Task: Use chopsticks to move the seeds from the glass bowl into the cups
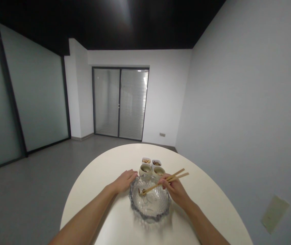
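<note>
My right hand (175, 190) grips a pair of wooden chopsticks (174, 177), their tips down inside a clear glass bowl (150, 215) with a scalloped rim. A few small dark bits (142, 192) are at the chopstick tips; I cannot tell whether they are pinched. My left hand (125, 181) rests at the bowl's left side, fingers stretched out towards the rim, holding nothing. Just beyond the bowl stand two pale round cups (145, 168), the right one partly behind my right hand. Behind them are two small white dishes (146, 160) holding brown, nut-like pieces.
Everything stands on a round cream table (109, 160). A white wall (237, 112) runs close along the right side. Frosted glass panels (35, 88) are at the left, and a glass double door (120, 102) is in the far wall.
</note>
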{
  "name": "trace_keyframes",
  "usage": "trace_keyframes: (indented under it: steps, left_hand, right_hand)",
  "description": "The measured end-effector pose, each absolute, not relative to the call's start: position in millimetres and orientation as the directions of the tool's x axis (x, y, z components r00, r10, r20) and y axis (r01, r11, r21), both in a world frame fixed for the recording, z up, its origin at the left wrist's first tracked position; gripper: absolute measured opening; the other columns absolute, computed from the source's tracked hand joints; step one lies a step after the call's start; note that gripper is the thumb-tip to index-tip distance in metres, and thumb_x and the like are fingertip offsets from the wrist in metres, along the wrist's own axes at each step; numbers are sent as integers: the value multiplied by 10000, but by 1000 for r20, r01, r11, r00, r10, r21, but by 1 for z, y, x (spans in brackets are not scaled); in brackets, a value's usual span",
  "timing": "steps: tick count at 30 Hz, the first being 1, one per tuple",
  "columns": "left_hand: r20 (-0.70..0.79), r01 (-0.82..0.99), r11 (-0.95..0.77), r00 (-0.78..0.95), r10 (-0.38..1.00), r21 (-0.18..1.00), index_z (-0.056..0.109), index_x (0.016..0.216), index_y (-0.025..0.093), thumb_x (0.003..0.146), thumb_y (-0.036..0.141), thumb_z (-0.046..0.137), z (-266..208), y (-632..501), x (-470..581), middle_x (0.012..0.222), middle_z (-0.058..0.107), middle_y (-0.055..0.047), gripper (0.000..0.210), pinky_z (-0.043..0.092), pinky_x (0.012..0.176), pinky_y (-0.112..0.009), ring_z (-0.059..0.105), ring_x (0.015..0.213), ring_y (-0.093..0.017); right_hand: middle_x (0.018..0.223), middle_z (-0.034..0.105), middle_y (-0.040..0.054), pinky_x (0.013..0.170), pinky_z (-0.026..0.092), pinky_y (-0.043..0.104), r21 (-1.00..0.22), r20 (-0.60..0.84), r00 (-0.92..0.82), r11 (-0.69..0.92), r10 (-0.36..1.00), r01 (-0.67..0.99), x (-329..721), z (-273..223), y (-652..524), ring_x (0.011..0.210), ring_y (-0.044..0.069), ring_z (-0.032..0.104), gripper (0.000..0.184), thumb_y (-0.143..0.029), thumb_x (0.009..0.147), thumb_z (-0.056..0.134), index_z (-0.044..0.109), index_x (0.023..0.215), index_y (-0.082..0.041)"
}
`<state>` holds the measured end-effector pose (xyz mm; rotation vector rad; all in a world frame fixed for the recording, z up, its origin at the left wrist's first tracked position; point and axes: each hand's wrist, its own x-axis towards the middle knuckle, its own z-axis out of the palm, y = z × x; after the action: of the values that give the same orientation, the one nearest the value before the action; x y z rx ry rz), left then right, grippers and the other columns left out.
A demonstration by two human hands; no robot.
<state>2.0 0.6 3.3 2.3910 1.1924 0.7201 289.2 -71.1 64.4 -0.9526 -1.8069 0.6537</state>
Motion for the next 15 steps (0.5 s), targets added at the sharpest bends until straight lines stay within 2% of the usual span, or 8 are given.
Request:
trace_keyframes:
  steps: [8,15]
  left_hand:
    - [281,608,-573,511,812,550,711,1273,224,1116,579,182,5,1,4,1317,721,-89,655,407,1144,-406,599,1211,-274]
    - [275,627,-567,506,818,534,696,1313,214,1121,557,185,7,0,2,1420,676,-94,645,373,1180,-421,567,1282,-287]
  right_hand:
    - [586,585,-10,588,436,287,-734,521,-270,587,810,341,287,63,-71,586,179,535,452,-578,938,625,628,657,-223]
    - [613,579,-7,623,451,301,-700,543,-305,622,782,351,287,68,-76,591,175,526,473,-556,965,601,586,625,-228]
